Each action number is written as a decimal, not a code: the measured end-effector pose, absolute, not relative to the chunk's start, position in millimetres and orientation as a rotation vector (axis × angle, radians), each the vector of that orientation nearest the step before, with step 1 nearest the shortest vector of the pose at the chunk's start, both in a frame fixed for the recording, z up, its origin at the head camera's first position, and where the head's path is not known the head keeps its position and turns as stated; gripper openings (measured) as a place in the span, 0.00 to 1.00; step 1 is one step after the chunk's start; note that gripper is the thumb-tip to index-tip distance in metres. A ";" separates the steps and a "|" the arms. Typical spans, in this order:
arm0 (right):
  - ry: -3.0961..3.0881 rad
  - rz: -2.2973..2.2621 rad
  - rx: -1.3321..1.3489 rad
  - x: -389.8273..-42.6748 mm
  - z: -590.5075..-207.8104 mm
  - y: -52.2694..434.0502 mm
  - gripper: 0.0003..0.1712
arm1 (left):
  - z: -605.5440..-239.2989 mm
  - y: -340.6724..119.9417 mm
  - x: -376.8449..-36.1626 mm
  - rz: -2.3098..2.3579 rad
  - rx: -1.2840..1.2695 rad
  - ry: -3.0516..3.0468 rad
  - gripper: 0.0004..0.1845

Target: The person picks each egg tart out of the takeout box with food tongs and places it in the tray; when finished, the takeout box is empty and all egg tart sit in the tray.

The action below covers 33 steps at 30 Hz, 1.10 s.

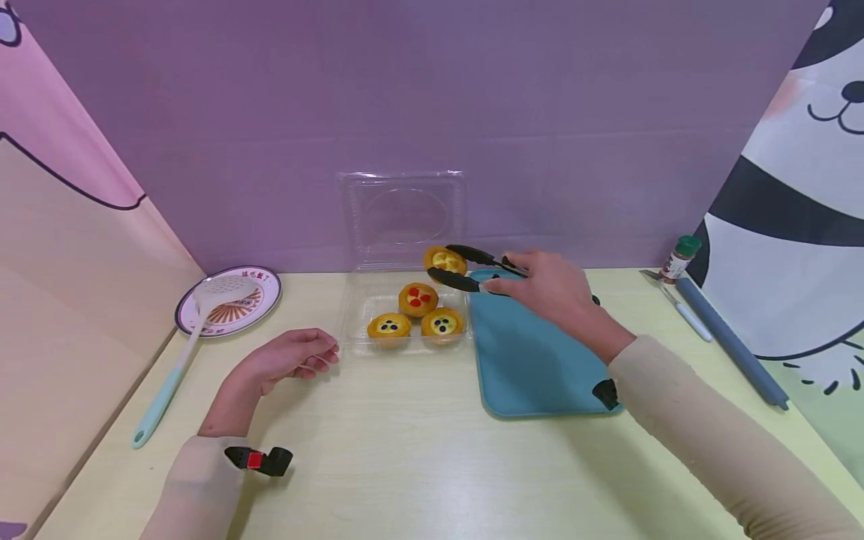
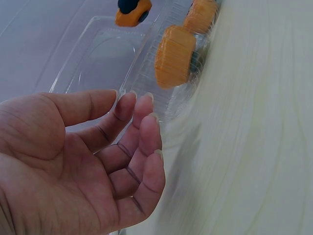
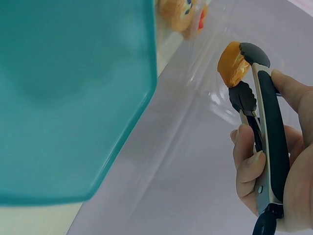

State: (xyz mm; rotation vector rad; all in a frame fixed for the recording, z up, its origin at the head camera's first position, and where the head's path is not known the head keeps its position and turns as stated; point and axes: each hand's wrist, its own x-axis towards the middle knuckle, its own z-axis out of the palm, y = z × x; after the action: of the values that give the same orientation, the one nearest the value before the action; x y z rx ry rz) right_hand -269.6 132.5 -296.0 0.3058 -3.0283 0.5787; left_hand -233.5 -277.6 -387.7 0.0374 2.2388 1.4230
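My right hand (image 1: 545, 283) grips a pair of black-tipped tongs (image 3: 266, 122), thumb on one arm and fingers on the other. Between the tong tips is an egg tart (image 1: 445, 260) with a yellow topping, held up over the back right of the clear plastic box (image 1: 351, 315). Inside the box lie a tart with red pieces (image 1: 418, 299) and two tarts with dark berries, one left (image 1: 389, 325) and one right (image 1: 442, 322). Near the box's front left corner, my left hand (image 2: 98, 152) hovers with loosely curled fingers, holding nothing.
The box's clear lid (image 1: 405, 214) stands raised against the purple backdrop. Right of the box lies a blue tray (image 1: 540, 367). On the left, a slotted turner (image 1: 177, 375) rests across a patterned plate (image 1: 270, 289). A green-capped jar (image 1: 678, 259), a small white-handled tool (image 1: 694, 321) and a blue-grey bar (image 1: 732, 345) are far right.
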 end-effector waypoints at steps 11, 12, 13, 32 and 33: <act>-2.991 0.582 0.232 -265.2 -297.9 172.8 0.45 | -388.1 -278.5 -233.5 1.431 0.030 2.232 0.21; -2.995 0.572 0.234 -264.7 -298.1 176.1 0.45 | -388.2 -278.5 -233.5 1.431 0.030 2.231 0.21; -3.000 0.562 0.232 -264.5 -298.5 179.3 0.46 | -388.4 -278.5 -233.6 1.430 0.030 2.231 0.21; -3.052 0.471 0.183 -274.8 -322.5 203.1 0.47 | -387.3 -277.7 -233.5 1.431 0.037 2.226 0.21; -3.062 0.459 0.182 -276.0 -324.0 203.2 0.47 | -387.2 -277.5 -233.5 1.432 0.033 2.226 0.21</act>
State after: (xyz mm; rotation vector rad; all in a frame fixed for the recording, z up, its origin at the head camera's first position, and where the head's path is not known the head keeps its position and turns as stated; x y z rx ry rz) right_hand -276.0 203.2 -324.0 0.1821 -3.0619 0.4594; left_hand -233.5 -277.5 -387.2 0.0333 2.2263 1.4316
